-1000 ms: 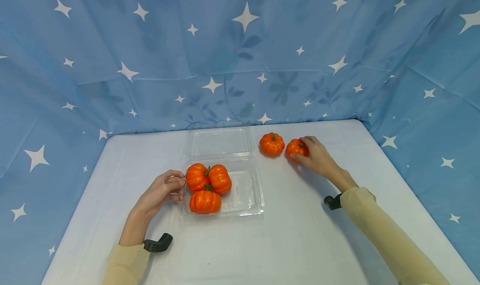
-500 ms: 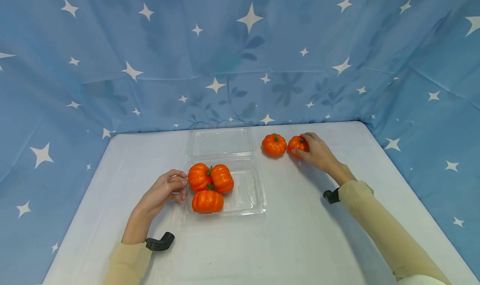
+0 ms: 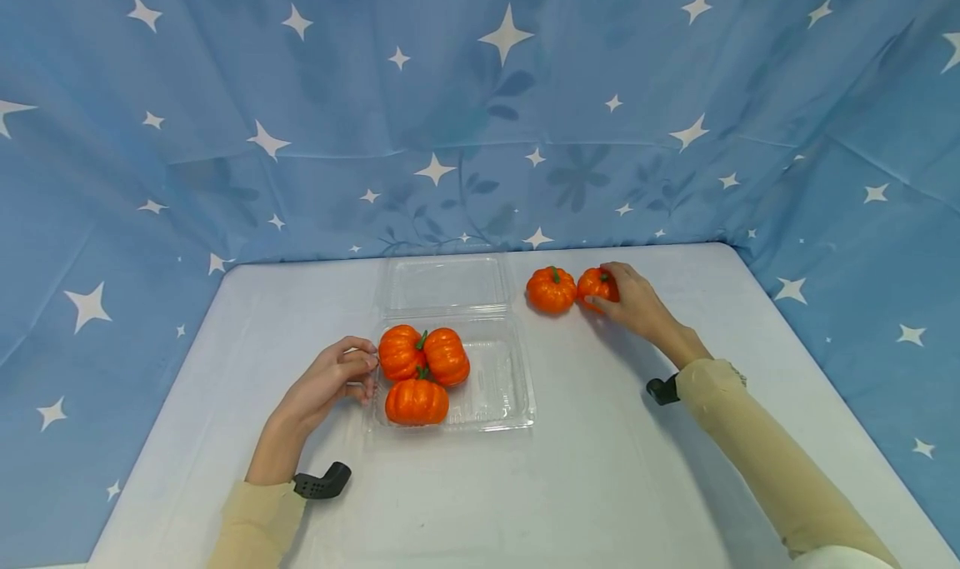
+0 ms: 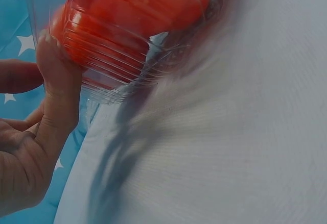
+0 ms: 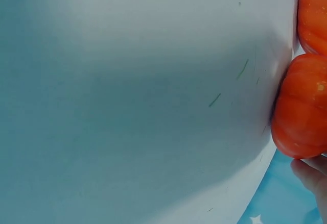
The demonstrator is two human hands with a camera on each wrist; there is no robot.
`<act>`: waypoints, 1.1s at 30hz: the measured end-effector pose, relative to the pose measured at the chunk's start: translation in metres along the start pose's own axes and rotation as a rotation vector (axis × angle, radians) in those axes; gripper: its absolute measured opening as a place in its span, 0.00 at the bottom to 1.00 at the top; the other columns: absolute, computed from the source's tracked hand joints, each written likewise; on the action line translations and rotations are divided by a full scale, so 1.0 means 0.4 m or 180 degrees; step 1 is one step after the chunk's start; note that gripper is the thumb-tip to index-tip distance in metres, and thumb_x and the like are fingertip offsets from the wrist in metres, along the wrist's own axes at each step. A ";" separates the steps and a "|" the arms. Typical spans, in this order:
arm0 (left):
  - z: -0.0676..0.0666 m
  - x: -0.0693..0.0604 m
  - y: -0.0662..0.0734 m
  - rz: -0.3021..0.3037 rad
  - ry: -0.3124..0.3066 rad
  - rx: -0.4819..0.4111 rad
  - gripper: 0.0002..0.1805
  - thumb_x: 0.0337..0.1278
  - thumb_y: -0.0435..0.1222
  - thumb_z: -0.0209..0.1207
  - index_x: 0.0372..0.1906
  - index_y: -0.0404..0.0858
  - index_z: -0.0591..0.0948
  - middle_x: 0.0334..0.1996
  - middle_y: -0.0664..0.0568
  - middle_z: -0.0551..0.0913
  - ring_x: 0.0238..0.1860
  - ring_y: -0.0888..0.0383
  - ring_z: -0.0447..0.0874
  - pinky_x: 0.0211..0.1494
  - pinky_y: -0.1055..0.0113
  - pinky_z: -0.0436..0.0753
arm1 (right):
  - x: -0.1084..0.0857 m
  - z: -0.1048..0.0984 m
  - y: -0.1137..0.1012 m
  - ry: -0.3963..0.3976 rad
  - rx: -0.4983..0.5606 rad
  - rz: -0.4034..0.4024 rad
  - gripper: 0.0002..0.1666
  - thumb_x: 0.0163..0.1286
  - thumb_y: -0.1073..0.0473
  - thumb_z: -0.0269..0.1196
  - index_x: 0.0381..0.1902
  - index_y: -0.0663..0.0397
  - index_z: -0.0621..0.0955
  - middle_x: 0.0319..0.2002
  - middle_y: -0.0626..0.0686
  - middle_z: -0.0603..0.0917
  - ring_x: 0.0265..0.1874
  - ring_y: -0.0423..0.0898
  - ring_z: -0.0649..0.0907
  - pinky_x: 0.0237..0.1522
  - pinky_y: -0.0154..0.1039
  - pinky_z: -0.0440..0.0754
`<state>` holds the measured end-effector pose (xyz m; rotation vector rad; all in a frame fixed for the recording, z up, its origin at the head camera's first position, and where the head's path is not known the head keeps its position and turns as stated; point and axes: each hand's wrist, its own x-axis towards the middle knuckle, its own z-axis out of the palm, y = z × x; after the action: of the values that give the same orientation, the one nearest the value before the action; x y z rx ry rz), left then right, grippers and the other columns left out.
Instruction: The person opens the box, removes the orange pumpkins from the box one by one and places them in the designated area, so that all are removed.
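Observation:
My right hand [image 3: 637, 302] grips a small orange pumpkin [image 3: 596, 290] with a green stem, at the back right of the table. A second pumpkin [image 3: 551, 290] sits close beside it on the left; both show at the right edge of the right wrist view. My left hand [image 3: 330, 377] rests its fingertips against the left side of an open clear plastic clamshell box [image 3: 498, 386]. Inside the box's left half lie three pumpkins [image 3: 417, 402], stems toward one another. In the left wrist view the thumb [image 4: 59, 81] touches the ribbed box wall.
The box's clear lid [image 3: 448, 284] lies folded back toward the rear table edge. A white cloth covers the table [image 3: 465, 502]. Blue star-patterned curtains [image 3: 337, 111] hang behind and at both sides.
The right hand and its pumpkin have shifted slightly toward the back of the table. The left hand stays at the box. The whole head view has drifted a little.

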<state>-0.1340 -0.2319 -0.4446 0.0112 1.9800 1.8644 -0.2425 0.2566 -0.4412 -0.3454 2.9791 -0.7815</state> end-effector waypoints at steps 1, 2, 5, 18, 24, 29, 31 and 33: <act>0.000 0.000 0.000 -0.0003 0.0000 0.0004 0.16 0.73 0.30 0.51 0.57 0.26 0.65 0.29 0.50 0.79 0.24 0.59 0.79 0.29 0.67 0.85 | -0.001 0.000 0.000 -0.0013 0.0012 0.0006 0.40 0.72 0.57 0.67 0.72 0.71 0.64 0.70 0.72 0.68 0.68 0.68 0.70 0.72 0.64 0.68; 0.001 0.000 0.000 -0.0006 0.0000 0.0007 0.16 0.73 0.30 0.51 0.57 0.26 0.65 0.29 0.50 0.79 0.24 0.59 0.79 0.29 0.67 0.85 | -0.002 0.000 0.000 -0.0031 0.0029 0.0017 0.41 0.71 0.57 0.67 0.72 0.71 0.63 0.70 0.71 0.68 0.69 0.68 0.69 0.72 0.64 0.68; 0.000 -0.001 0.001 -0.0010 0.0003 0.0015 0.16 0.73 0.30 0.51 0.57 0.26 0.65 0.28 0.51 0.79 0.24 0.58 0.79 0.29 0.67 0.85 | -0.002 0.002 0.001 -0.0105 0.0063 0.0047 0.43 0.70 0.58 0.68 0.73 0.70 0.61 0.71 0.71 0.66 0.70 0.68 0.68 0.72 0.64 0.67; 0.000 -0.003 0.000 -0.0009 0.0004 0.0031 0.16 0.73 0.30 0.50 0.58 0.25 0.65 0.28 0.51 0.79 0.25 0.58 0.79 0.29 0.66 0.85 | -0.006 0.000 0.006 -0.0067 0.0013 0.0011 0.49 0.68 0.55 0.71 0.76 0.69 0.59 0.77 0.72 0.57 0.75 0.71 0.61 0.73 0.68 0.62; 0.001 -0.002 0.002 -0.0016 0.0011 0.0052 0.16 0.73 0.31 0.51 0.58 0.26 0.65 0.28 0.51 0.79 0.25 0.58 0.79 0.30 0.66 0.85 | -0.012 -0.007 -0.004 0.0092 0.0014 -0.0085 0.48 0.66 0.56 0.71 0.75 0.69 0.61 0.77 0.72 0.57 0.75 0.72 0.59 0.73 0.70 0.62; 0.001 -0.002 0.001 -0.0024 0.0002 0.0064 0.16 0.74 0.31 0.51 0.58 0.25 0.65 0.29 0.51 0.80 0.25 0.58 0.79 0.30 0.66 0.85 | -0.020 -0.011 -0.019 0.0172 0.0027 -0.0130 0.47 0.66 0.58 0.72 0.75 0.68 0.62 0.77 0.71 0.58 0.76 0.71 0.59 0.73 0.69 0.62; 0.001 -0.003 0.001 -0.0025 0.0005 0.0065 0.17 0.74 0.31 0.51 0.58 0.25 0.65 0.29 0.51 0.80 0.25 0.58 0.79 0.30 0.66 0.85 | -0.024 -0.011 -0.026 0.0205 0.0044 -0.0157 0.47 0.66 0.59 0.72 0.75 0.67 0.62 0.77 0.71 0.58 0.76 0.71 0.59 0.72 0.69 0.63; 0.001 -0.003 0.001 -0.0029 0.0008 0.0064 0.17 0.74 0.31 0.51 0.58 0.25 0.65 0.29 0.51 0.80 0.25 0.58 0.79 0.30 0.66 0.85 | -0.028 -0.012 -0.034 0.0240 0.0050 -0.0190 0.47 0.66 0.59 0.72 0.75 0.67 0.62 0.77 0.71 0.58 0.76 0.70 0.59 0.72 0.69 0.63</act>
<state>-0.1328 -0.2320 -0.4437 0.0060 1.9973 1.8395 -0.2293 0.2500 -0.4306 -0.4149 3.0437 -0.8416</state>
